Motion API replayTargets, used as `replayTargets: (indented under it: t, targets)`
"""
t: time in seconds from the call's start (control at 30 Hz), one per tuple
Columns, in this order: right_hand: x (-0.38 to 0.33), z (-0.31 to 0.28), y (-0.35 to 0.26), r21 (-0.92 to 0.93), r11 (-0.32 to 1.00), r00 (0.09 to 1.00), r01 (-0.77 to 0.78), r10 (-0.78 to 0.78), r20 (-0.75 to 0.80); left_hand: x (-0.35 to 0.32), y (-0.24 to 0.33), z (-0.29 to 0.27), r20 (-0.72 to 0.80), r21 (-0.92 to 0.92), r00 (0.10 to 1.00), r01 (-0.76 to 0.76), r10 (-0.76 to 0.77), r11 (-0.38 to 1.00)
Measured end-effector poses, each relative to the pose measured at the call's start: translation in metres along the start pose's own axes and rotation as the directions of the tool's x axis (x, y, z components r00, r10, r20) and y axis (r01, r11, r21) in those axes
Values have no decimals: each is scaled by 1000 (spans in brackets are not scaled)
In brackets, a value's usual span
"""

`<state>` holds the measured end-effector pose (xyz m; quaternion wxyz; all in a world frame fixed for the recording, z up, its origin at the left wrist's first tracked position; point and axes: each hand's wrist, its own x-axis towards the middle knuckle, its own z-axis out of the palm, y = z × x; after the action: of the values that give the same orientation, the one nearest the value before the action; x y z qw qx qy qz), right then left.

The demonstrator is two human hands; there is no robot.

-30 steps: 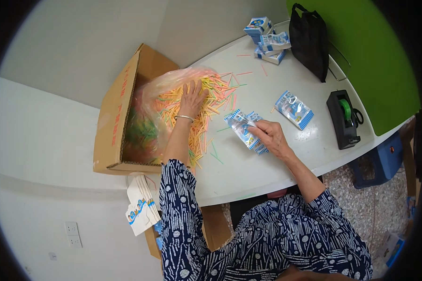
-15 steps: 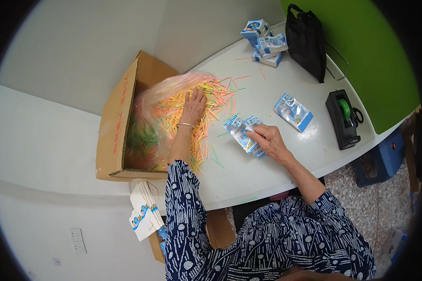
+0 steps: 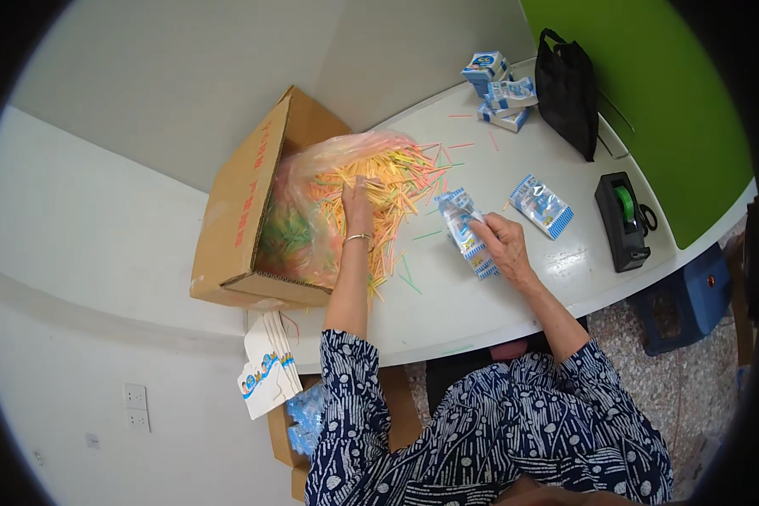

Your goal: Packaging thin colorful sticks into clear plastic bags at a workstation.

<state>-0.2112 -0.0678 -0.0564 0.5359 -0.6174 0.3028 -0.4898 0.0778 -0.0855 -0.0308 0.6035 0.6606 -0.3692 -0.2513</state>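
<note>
Two entries head our list: the left hand [image 3: 357,207], set in a heap of coloured sticks [image 3: 390,221] before the open cardboard box [image 3: 240,211], fingertips partly hidden, so we cannot tell whether they grip any; and the right hand [image 3: 504,243], thumb and fingers pinching blue-and-white packets [image 3: 462,221] over the white table [image 3: 422,316]. Nearby we count one flat packet [image 3: 541,207] and a black tape dispenser [image 3: 621,229].
</note>
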Motion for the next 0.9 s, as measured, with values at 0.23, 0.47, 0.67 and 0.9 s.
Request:
replayTargets:
  t: [0.23, 0.47, 0.67, 0.9]
  targets:
    - [19, 72, 21, 459, 858, 973, -232, 201, 116, -31, -22, -30, 200, -713, 884, 427, -423, 556]
    - [13, 130, 56, 657, 614, 878, -438, 449, 166, -63, -19, -29, 200, -764, 823, 470, -532, 441]
    - [4, 117, 51, 581, 650, 869, -489, 421, 261, -70, -35, -32, 316, -757, 792, 542, -522, 365]
    - [-6, 91, 20, 430, 788, 897, -441, 367, 247, -76, -23, -24, 114, -603, 918, 369, -381, 708]
